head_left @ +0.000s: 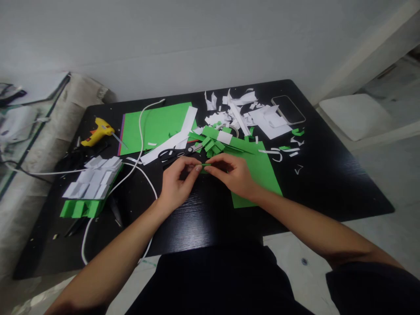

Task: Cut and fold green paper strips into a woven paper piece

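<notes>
My left hand (179, 180) and my right hand (231, 173) meet over the middle of the black table (328, 183). Both pinch a small folded green paper piece (205, 166) between their fingertips. Just beyond the hands lies a heap of folded green pieces (211, 142) with black-handled scissors (179, 154) beside it. A green paper sheet (259, 173) lies under my right hand.
A yellow glue gun (96, 132) with a white cable (141, 131) lies at the left. Stacked white and green folded pieces (93, 186) sit at the front left. A larger green sheet (157, 124), white scraps (243, 113), a tape roll (231, 130) and a phone (288, 109) lie at the back.
</notes>
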{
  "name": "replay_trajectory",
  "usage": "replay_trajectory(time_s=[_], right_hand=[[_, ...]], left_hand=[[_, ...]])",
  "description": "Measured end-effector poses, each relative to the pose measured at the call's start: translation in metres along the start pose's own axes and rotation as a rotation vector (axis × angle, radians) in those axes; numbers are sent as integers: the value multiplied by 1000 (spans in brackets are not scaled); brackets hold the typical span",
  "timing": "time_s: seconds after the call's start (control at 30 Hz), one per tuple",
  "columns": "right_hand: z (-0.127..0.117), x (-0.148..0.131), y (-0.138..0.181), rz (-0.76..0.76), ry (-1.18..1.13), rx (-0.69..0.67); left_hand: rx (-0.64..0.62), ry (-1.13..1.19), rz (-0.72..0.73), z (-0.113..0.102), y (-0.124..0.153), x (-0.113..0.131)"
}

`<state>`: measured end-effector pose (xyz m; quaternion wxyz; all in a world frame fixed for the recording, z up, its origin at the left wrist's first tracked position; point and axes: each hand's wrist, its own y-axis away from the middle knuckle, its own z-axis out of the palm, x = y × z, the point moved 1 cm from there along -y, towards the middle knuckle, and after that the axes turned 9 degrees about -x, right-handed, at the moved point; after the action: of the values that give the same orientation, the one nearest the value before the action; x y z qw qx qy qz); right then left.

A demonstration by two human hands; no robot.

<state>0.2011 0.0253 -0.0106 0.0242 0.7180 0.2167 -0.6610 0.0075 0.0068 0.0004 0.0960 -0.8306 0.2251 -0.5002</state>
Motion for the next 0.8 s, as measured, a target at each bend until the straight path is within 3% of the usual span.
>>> replay_trajectory(time_s=[0.8], right_hand=[[-1,-3,-1,-15,22,-5]], left_hand=[[-40,2,13,-2,-1,1]])
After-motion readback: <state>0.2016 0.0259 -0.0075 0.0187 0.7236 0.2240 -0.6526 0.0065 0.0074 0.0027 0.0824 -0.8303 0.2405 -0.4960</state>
